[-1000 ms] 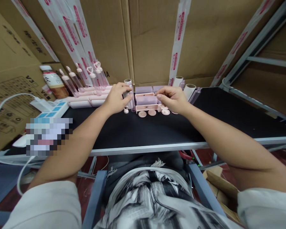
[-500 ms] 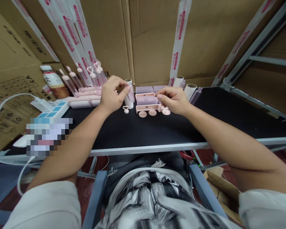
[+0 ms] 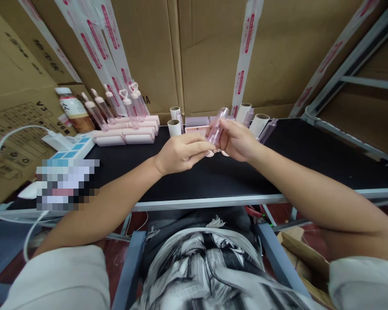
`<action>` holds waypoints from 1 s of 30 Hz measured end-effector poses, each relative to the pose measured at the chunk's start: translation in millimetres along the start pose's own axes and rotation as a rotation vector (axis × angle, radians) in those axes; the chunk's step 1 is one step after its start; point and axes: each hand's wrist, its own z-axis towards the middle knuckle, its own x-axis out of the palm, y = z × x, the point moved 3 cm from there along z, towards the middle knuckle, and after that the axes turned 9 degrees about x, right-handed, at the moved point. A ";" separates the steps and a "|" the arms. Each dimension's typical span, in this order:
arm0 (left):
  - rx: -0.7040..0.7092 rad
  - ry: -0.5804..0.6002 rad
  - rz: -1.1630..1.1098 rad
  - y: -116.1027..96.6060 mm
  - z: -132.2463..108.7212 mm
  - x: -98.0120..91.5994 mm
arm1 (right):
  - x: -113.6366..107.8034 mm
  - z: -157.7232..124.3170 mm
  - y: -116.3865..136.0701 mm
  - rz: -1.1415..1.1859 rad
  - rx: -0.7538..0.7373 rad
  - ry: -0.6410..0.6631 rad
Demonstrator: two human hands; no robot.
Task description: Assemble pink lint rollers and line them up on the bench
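Left hand (image 3: 183, 153) and right hand (image 3: 241, 140) grip a tube (image 3: 219, 125), seemingly unfinished; capped tubes (image 3: 131, 114) left of them look done, loose tubes (image 3: 268, 131) beyond the right hand seem undone.

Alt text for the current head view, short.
A person's left hand and right hand hold a tilted, clear pink tube above a black tabletop. To the left, capped tubes stand by pink cases, near a bottle and white power strip; cardboard forms the backdrop.
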 end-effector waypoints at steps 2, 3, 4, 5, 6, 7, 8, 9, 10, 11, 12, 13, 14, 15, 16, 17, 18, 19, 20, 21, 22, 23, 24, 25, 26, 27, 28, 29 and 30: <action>-0.042 -0.023 0.024 9.2 0.2 -10.4 | -8.5 1.0 4.9 0.021 -0.051 -0.092; -0.105 -0.051 0.067 17.6 -1.2 -19.1 | -12.8 0.9 7.4 0.006 -0.072 -0.125; -0.190 -0.083 0.126 28.1 -3.8 -29.0 | -16.4 0.4 9.4 -0.032 -0.087 -0.140; -0.277 -0.077 0.184 40.0 -7.5 -38.0 | -18.8 -0.4 10.8 -0.089 -0.096 -0.132; -0.366 -0.028 0.232 52.8 -12.0 -44.8 | -19.7 -1.4 11.5 -0.160 -0.099 -0.099; -0.444 0.072 0.251 65.8 -17.1 -48.4 | -19.3 -2.7 11.2 -0.237 -0.098 -0.044; -0.519 0.190 0.245 77.9 -22.8 -49.3 | -17.7 -4.2 10.3 -0.317 -0.099 0.027; -0.579 0.287 0.235 88.2 -28.3 -48.7 | -15.2 -5.9 8.9 -0.404 -0.105 0.106; -0.610 0.378 0.198 95.7 -33.0 -46.1 | -12.4 -7.7 7.2 -0.499 -0.117 0.182; -0.626 0.440 0.162 100.5 -36.5 -43.0 | -9.7 -9.3 5.5 -0.602 -0.134 0.251; -0.624 0.478 0.130 102.5 -38.4 -40.0 | -7.3 -10.8 3.8 -0.707 -0.155 0.308; -0.615 0.497 0.095 101.9 -38.8 -37.5 | -5.6 -11.9 2.5 -0.802 -0.177 0.349; -0.612 0.499 0.052 99.2 -38.0 -35.6 | -4.4 -12.8 1.6 -0.879 -0.198 0.376; -0.617 0.492 -0.008 94.8 -36.2 -34.4 | -3.6 -13.4 1.2 -0.935 -0.215 0.394; -0.627 0.473 -0.087 88.8 -33.4 -33.4 | -2.8 -14.0 1.1 -0.971 -0.226 0.407; -0.634 0.437 -0.182 81.7 -29.8 -32.7 | -2.0 -14.5 1.3 -0.993 -0.235 0.414; -0.634 0.382 -0.282 74.0 -25.5 -31.9 | -1.1 -15.0 1.8 -1.002 -0.243 0.412; -0.623 0.319 -0.372 66.3 -20.9 -30.8 | 0.0 -15.4 2.6 -0.999 -0.252 0.402; -0.599 0.258 -0.441 59.0 -16.4 -29.1 | 1.3 -15.8 3.5 -0.990 -0.260 0.389; -0.571 0.203 -0.493 52.7 -12.5 -26.7 | 2.6 -16.1 4.3 -0.973 -0.267 0.370; -0.545 0.154 -0.534 47.7 -9.3 -23.8 | 3.8 -16.2 5.1 -0.953 -0.271 0.349; -0.525 0.116 -0.564 44.3 -7.0 -20.6 | 4.9 -16.2 5.6 -0.930 -0.274 0.330; -0.510 0.088 -0.586 42.3 -5.5 -17.6 | 5.7 -16.1 6.0 -0.909 -0.277 0.315; -0.497 0.067 -0.598 41.6 -4.8 -15.0 | 6.2 -15.8 6.2 -0.888 -0.283 0.300; -0.488 0.056 -0.603 41.7 -4.6 -13.2 | 6.3 -15.4 6.5 -0.869 -0.291 0.283; -0.481 0.058 -0.604 42.2 -4.9 -11.8 | 6.0 -15.0 6.7 -0.854 -0.299 0.265; -0.476 0.069 -0.604 42.8 -5.4 -11.1 | 5.6 -14.6 6.7 -0.846 -0.304 0.251; -0.471 0.083 -0.603 43.3 -6.0 -10.8 | 5.2 -14.4 6.6 -0.847 -0.304 0.243; -0.467 0.099 -0.602 43.4 -6.7 -10.8 | 4.9 -14.2 6.4 -0.854 -0.299 0.243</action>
